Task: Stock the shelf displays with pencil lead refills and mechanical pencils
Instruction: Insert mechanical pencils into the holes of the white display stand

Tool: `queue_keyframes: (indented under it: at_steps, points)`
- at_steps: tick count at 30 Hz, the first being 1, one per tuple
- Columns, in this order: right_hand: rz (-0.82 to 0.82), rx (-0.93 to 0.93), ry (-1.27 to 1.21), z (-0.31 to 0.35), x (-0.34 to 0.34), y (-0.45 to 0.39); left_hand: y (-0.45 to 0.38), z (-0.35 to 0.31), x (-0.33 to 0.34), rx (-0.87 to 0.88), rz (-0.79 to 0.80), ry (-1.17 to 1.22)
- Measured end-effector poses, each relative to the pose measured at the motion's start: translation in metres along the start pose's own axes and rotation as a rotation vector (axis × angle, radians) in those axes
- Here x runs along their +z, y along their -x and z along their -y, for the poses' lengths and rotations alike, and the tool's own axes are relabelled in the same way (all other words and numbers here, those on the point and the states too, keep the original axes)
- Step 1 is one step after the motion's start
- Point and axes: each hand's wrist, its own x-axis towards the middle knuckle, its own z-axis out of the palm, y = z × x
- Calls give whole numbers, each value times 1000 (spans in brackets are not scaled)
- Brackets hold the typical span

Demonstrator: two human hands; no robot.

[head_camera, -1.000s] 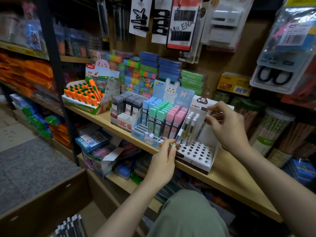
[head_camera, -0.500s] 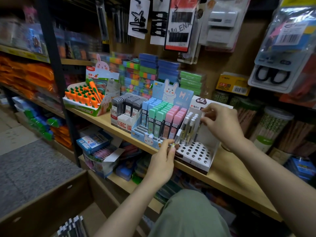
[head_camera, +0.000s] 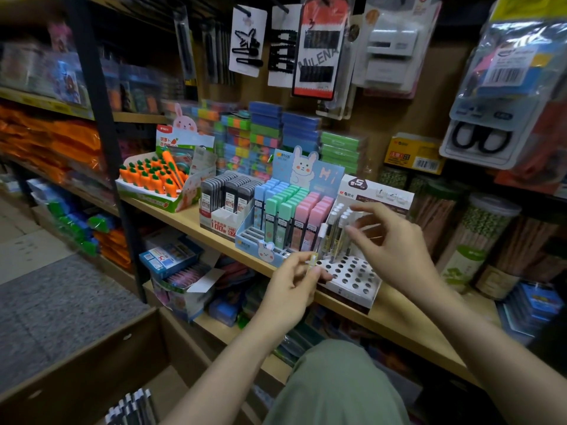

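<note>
We are holding a pencil [head_camera: 319,245] in our left hand [head_camera: 291,289], pinching its lower end between thumb and fingertips, so that its long axis is running nearly upright and leaning a little away from us, white cap at the top. Our right hand [head_camera: 395,250] is hovering with fingers loosely spread and gripping nothing, just beside the pencils already standing in the rack [head_camera: 352,279]. The rack is sitting on the shelf [head_camera: 190,219], touching the bunny lead display [head_camera: 291,216] on its left. The relation that matters: the rack's free holes are lying just to the right of and slightly beyond our left grip, with the filled rows behind them. In our judgement the left hand is the nearer one, and the pencil's tip only needs shifting right and lowering into a front hole while staying upright. We cannot tell which hole is being aimed at.
</note>
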Motion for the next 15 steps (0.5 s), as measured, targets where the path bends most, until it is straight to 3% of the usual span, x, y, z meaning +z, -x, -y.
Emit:
queue_keyframes:
  at_steps: [2,8,11,15]
  points:
    - [75,49,-173,9,3,6,-1,-4,7,28,25,-24]
    - [4,89,-307,9,4,6,-5,-11,18,95,55,-122]
    - [-86,83,-339,0,-13,-5,-3,-5,12,177,11,-400]
    - [-196,-27,-115,-10,-25,-12,2,10,5,374,74,-895]
